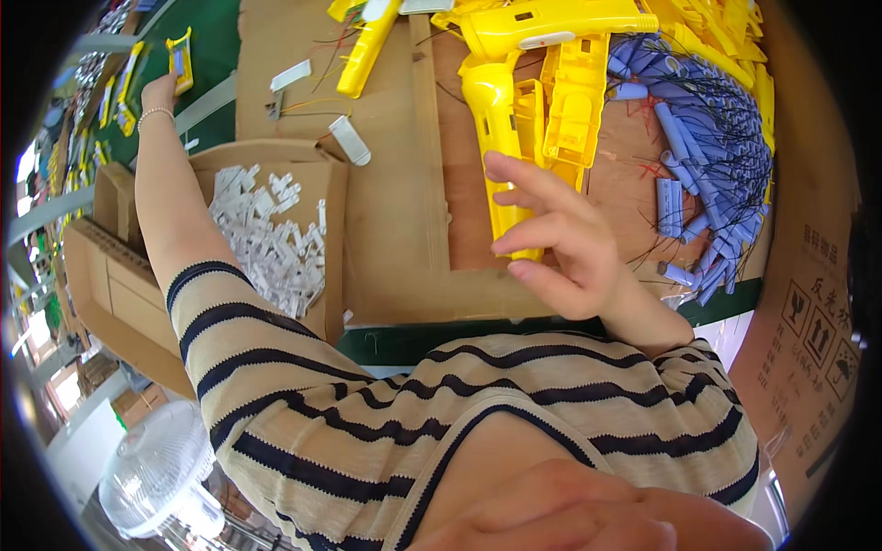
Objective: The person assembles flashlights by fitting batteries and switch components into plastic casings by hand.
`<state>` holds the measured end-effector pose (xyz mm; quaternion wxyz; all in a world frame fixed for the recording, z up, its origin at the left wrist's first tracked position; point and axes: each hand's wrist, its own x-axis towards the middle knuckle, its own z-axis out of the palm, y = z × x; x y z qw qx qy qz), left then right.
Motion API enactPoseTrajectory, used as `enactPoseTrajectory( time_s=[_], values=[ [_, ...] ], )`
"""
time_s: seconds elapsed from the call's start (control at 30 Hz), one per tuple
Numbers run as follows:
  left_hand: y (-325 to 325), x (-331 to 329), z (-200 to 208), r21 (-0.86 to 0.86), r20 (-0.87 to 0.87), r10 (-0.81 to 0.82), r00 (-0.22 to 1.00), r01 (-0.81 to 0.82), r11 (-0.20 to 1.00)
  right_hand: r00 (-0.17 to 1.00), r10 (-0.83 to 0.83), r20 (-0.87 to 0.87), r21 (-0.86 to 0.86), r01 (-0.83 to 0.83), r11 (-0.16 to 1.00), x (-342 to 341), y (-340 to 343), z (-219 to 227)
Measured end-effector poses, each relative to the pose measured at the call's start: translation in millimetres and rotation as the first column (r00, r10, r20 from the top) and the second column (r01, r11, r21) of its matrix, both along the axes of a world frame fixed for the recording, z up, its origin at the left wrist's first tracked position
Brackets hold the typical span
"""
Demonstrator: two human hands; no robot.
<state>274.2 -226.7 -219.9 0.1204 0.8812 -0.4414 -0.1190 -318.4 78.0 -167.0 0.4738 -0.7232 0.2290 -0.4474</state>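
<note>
Stretched far out to the left, my left hand (159, 92) grips the near end of a yellow plastic casing (186, 64) with something bluish inside it, over the green bench top. My right hand (565, 243) is above the cardboard-covered work area with its fingers spread and nothing in them. Just beyond those fingers lies a yellow torch-shaped housing (493, 106). Beside it are an open yellow half shell (576, 106) and another long yellow housing (560, 20) lying crosswise. A white oblong part with wires (349, 140) rests on the cardboard sheet (390, 220) between my hands.
Many blue wired cylinders, like battery cells (707, 156), are heaped at the right. A cardboard box (335, 239) of small white plastic parts stands by my left forearm. More yellow casings (124, 106) lie far left. A large carton (808, 303) borders the right; a fan (156, 468) stands lower left.
</note>
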Motion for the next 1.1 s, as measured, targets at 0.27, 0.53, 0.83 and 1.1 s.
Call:
enactPoseTrajectory(
  time_s=[0.27,0.53,0.83,1.1],
  values=[
    [5,38,22,0.017,0.494,-0.210,0.844,0.232,0.973,0.999,0.023,0.039,-0.021,-0.022,1.000,2,2,3],
    [124,-283,81,-0.169,0.617,-0.729,0.296,0.955,0.245,0.995,0.099,0.018,-0.352,-0.087,0.932,14,27,5],
    [222,-437,92,0.098,0.520,-0.796,-0.311,0.947,-0.306,0.939,0.319,-0.126,-0.558,-0.333,0.760,25,77,16],
    [266,-414,107,0.067,0.318,-0.943,-0.094,0.995,-0.077,0.984,0.179,0.012,-0.701,-0.119,0.703,10,72,35]
  ],
)
